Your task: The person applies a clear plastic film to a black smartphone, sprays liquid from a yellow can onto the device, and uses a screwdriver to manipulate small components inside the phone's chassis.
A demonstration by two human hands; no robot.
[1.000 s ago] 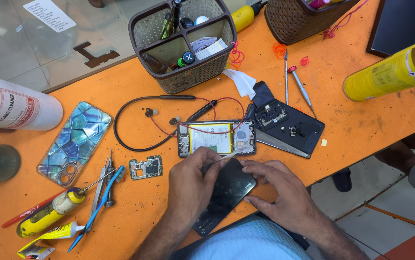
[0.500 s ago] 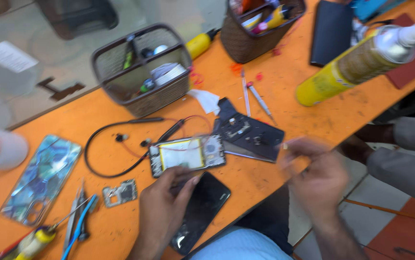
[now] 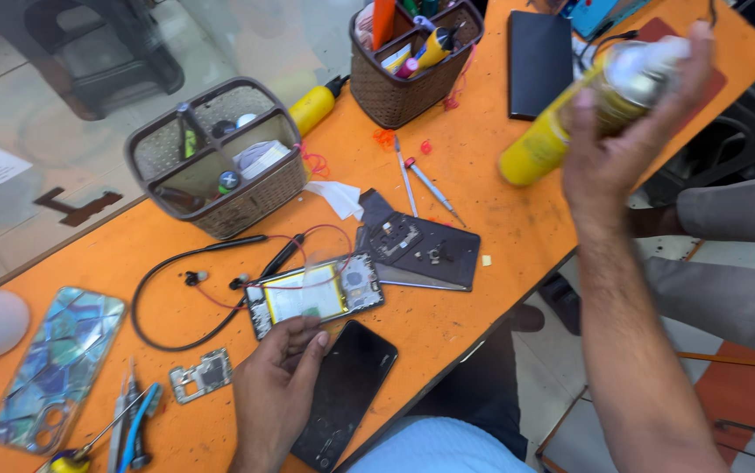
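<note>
Spray can (image 3: pixel 570 118): rigid, smooth, probably light; right hand (image 3: pixel 627 144) wrapped its upper body. Left hand (image 3: pixel 276 381) fingers lay loosely open beside the fragile, thin screen (image 3: pixel 347 390).

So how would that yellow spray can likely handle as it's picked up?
The spray can looks rigid and smooth, so probably a bit slippery; the right hand has its grip around the upper end. As a cylinder lying tilted on the orange table, it would likely roll if released.
</note>
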